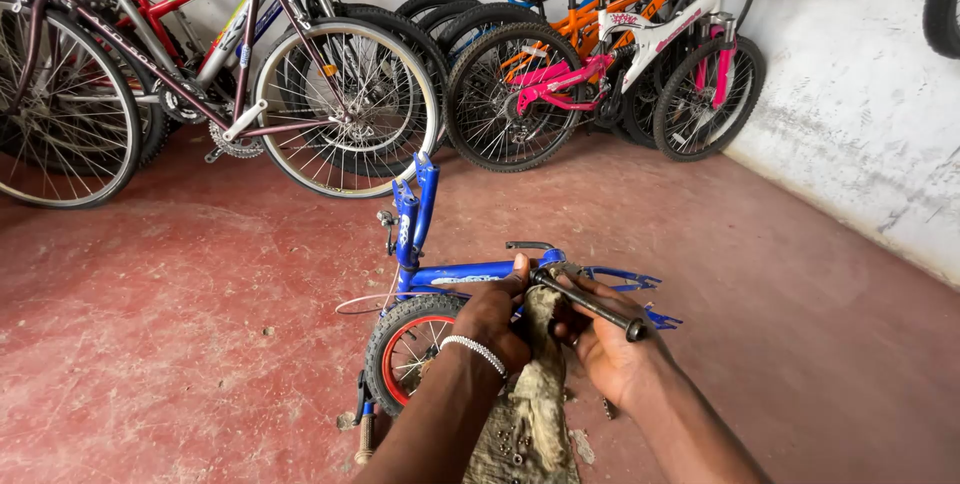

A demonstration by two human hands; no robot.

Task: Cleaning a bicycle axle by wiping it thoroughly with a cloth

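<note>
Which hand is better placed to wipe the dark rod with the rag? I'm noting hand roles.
Probably the left hand: its thumb sits at the rod's frame end and the rag hangs just beside it. The right hand lies under the rod, supporting it.

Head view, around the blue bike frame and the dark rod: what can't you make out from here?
- Near end of the dark rod: head view, hidden inside the right hand and the rag.
- Left hand fingertips: head view, tucked behind the rag and the blue bike frame.
- Small wheel: head view, its right part covered by the left forearm.
- Rag's lower end: cut off by the bottom edge.
</note>
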